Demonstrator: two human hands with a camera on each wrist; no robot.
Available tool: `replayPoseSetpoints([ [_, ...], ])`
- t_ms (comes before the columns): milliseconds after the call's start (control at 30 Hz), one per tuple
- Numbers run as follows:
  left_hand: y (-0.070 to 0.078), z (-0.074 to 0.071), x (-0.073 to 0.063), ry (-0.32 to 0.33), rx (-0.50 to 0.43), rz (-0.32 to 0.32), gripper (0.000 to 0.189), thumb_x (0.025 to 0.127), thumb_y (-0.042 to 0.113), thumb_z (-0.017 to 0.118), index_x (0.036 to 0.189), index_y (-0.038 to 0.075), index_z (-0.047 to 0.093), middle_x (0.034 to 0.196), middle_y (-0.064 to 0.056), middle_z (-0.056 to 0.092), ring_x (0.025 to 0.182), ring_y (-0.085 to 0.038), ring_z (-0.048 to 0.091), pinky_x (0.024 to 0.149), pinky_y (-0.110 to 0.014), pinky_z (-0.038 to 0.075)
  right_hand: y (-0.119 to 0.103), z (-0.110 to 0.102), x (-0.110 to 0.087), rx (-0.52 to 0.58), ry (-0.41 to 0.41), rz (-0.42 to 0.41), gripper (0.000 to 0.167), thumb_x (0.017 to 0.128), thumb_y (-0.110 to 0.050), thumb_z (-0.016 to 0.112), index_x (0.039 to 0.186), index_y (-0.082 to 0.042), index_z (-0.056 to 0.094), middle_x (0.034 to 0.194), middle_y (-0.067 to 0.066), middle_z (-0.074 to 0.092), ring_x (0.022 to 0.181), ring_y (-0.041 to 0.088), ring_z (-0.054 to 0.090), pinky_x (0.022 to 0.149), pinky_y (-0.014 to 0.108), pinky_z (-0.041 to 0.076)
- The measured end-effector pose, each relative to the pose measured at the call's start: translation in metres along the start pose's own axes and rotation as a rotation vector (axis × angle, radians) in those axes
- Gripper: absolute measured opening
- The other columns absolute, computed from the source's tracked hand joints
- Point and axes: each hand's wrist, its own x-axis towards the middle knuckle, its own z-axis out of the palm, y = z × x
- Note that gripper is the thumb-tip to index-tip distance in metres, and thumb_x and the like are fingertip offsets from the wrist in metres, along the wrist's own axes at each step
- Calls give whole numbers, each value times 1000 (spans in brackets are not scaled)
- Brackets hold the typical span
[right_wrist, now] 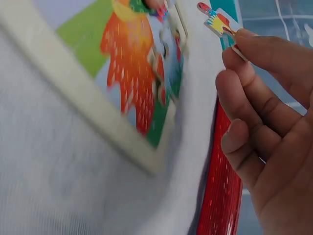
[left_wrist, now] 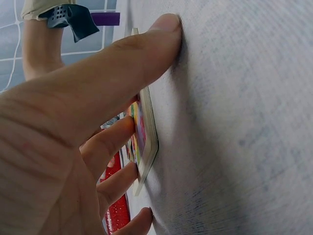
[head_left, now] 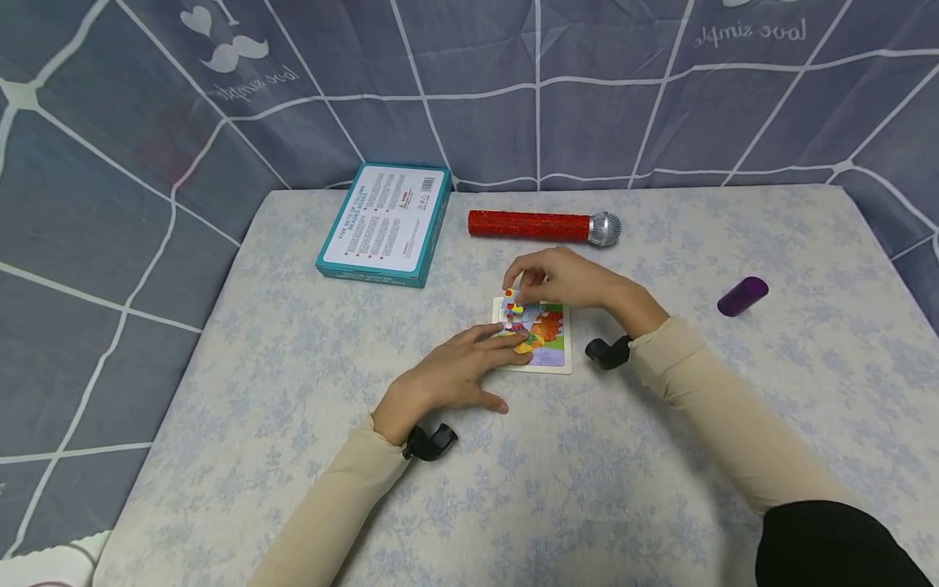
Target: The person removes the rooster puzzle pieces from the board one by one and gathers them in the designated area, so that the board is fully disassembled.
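Observation:
A small jigsaw puzzle (head_left: 548,333) with a pale frame and a colourful picture lies on the table between the hands. My left hand (head_left: 458,371) rests on its left side with fingers spread and fairly straight; in the left wrist view the thumb (left_wrist: 146,51) reaches past the board to the tablecloth. Above the far edge, my right hand (head_left: 561,279) pinches a puzzle piece (right_wrist: 218,23) in yellow, red and blue between thumb and forefinger. Seen from the right wrist, loose-looking pieces (right_wrist: 166,63) sit raised at the board's far part. The left fingers cover some of the picture.
Behind the puzzle lies a red glittery microphone (head_left: 531,225) with a silver head. A teal box (head_left: 385,220) with a white printed label is at the back left, a purple cylinder (head_left: 742,296) at the right. A grey curtain (head_left: 484,130) hangs behind the table.

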Motion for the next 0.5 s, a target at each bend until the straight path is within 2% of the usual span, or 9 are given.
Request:
replayPoseSetpoints([
  [200, 1, -1, 0, -8, -10, -17, 77, 79, 40, 82, 147, 26, 49, 160, 10, 27, 148, -22, 16, 118, -43, 21, 16, -14, -24, 46, 47, 78, 18, 92, -11, 68, 110, -12, 71, 87, 5, 68, 79, 21, 57, 70, 35, 44],
  [367, 1, 0, -1, -3, -12, -16, 77, 79, 40, 82, 146, 27, 49, 160, 11, 27, 148, -21, 16, 118, -43, 22, 33, -24, -48, 25, 81, 146, 17, 92, -12, 69, 108, -12, 72, 87, 4, 68, 80, 19, 57, 70, 33, 44],
  [500, 1, 0, -1, 4, -20, -16, 77, 78, 39, 83, 146, 26, 50, 160, 11, 28, 148, -21, 16, 117, -43, 22, 40, -29, -63, 32, 62, 207, 16, 92, -11, 69, 107, -12, 72, 85, 6, 67, 79, 20, 54, 69, 32, 43],
])
